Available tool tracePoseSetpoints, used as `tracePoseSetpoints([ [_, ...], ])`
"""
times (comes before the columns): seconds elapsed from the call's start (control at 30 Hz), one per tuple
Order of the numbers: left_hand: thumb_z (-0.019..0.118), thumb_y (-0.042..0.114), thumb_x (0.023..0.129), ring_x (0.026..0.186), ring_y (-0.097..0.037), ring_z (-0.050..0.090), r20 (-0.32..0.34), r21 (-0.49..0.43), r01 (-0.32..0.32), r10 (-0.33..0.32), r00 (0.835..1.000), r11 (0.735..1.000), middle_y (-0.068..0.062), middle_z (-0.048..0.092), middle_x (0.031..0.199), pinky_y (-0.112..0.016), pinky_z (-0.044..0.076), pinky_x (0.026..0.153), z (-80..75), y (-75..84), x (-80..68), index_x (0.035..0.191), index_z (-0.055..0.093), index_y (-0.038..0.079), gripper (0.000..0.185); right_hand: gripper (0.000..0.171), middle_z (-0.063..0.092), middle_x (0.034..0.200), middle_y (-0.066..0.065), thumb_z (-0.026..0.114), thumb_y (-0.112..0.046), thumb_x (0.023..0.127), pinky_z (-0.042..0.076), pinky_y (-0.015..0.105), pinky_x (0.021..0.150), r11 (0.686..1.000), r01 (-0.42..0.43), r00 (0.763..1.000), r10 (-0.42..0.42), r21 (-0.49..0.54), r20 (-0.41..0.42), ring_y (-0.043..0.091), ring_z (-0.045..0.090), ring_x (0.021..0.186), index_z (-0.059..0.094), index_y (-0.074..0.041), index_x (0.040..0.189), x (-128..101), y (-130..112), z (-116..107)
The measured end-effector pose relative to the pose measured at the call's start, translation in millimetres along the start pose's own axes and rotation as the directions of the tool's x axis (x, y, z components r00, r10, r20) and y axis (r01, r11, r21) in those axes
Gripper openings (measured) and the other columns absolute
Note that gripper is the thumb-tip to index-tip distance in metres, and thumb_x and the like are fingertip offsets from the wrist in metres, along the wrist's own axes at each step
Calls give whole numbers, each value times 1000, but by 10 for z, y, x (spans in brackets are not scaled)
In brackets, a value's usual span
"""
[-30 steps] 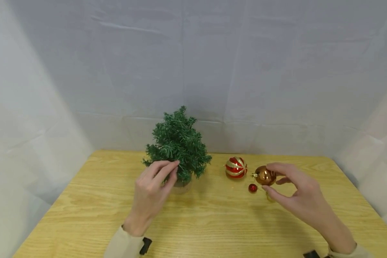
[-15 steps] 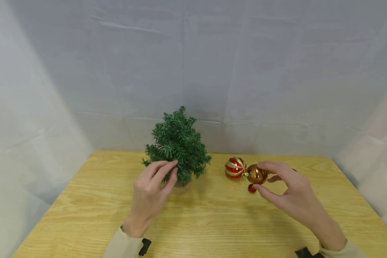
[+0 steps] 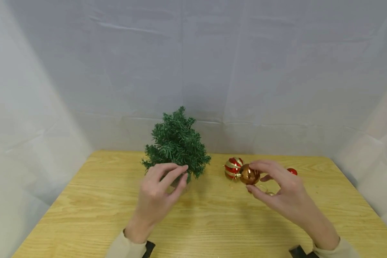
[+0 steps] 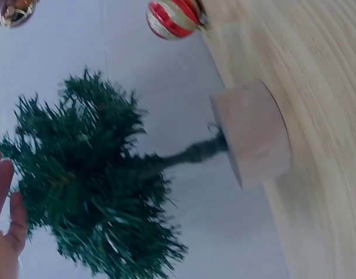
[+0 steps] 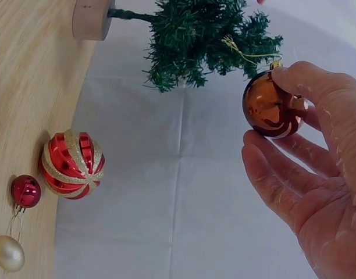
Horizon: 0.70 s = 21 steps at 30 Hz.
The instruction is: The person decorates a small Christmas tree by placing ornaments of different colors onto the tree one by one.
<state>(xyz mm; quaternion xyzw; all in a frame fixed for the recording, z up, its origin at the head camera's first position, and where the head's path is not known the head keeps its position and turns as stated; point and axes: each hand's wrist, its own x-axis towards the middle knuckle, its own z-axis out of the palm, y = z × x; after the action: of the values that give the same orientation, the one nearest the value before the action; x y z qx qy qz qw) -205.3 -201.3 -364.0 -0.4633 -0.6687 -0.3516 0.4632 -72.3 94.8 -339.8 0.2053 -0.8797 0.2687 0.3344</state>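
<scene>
My right hand point(image 3: 288, 193) holds a shiny copper Christmas bauble point(image 3: 249, 174) between thumb and fingers, above the table. In the right wrist view, the bauble's gold cap and thread loop point toward the tree. To the left, a small artificial Christmas tree point(image 3: 178, 139) stands upright in a round, pale base point(image 4: 253, 133). My left hand point(image 3: 161, 190) is just in front of its lower branches, fingers relaxed and bent toward the thumb, with nothing visible between them. Whether its fingertips touch the branches I cannot tell.
A red bauble with gold glitter stripes point(image 5: 72, 164) rests on the wooden table point(image 3: 200, 222). Near it lie a small red bauble point(image 5: 25, 191) and a small pale gold one point(image 5: 8, 253). Another red bauble point(image 3: 291, 171) shows behind my right hand. A white cloth backdrop point(image 3: 200, 71) rises behind.
My right hand has carried the copper bauble leftward, now in front of the striped one. My left hand has shifted slightly right. The red bauble behind my right hand has come into view.
</scene>
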Motion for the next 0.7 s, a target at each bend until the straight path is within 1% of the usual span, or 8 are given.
tracePoseSetpoints([
  [0.07,64,24,101,83,-19,66,30,-34,-9,10,1000,999,-7,72,98,-32,49,69,13,53,8,108,79,8,23,41,69,125,8,73,-34,94,55,11,78,1000,8,1000,-8,3,3,6,67,103,68,-8,126,6,-25,7],
  [0.13,65,24,101,85,-18,66,50,-50,-17,19,999,999,-6,72,99,-32,49,70,24,107,21,108,79,8,22,43,69,126,8,66,-40,96,54,10,77,1000,21,1000,-21,5,4,6,67,100,69,-8,125,11,-47,14],
  [0.23,67,24,98,88,-18,67,72,-73,-29,34,997,997,-5,73,101,-31,50,71,47,191,45,108,78,9,21,46,68,127,9,61,-44,98,53,9,77,999,36,999,-36,-5,6,7,67,98,69,-7,124,18,-78,24],
  [0.3,69,25,97,90,-18,67,87,-83,-33,40,995,996,-4,73,102,-31,51,71,69,250,59,106,79,10,20,46,68,128,9,59,-45,99,53,8,78,999,49,999,-49,-18,6,9,67,99,70,-8,123,26,-100,29],
  [0.43,75,26,91,93,-16,67,127,-109,-34,48,991,994,-3,73,104,-29,50,73,130,355,68,104,78,10,20,45,68,128,9,58,-45,99,53,9,84,997,71,997,-71,-31,6,14,69,105,72,-9,123,44,-152,36],
  [0.57,81,29,86,96,-15,67,178,-141,19,6,984,990,-2,72,107,-27,50,77,185,454,57,103,77,11,25,42,67,127,10,58,-42,100,51,8,91,993,112,994,-112,-47,6,19,68,108,72,-10,123,71,-199,51],
  [0.7,82,33,86,98,-13,66,220,-166,102,-64,973,981,0,71,109,-28,52,79,253,534,35,103,77,13,27,41,67,125,10,56,-41,101,46,6,97,986,154,988,-155,-65,2,23,65,110,72,-11,124,98,-240,72],
])
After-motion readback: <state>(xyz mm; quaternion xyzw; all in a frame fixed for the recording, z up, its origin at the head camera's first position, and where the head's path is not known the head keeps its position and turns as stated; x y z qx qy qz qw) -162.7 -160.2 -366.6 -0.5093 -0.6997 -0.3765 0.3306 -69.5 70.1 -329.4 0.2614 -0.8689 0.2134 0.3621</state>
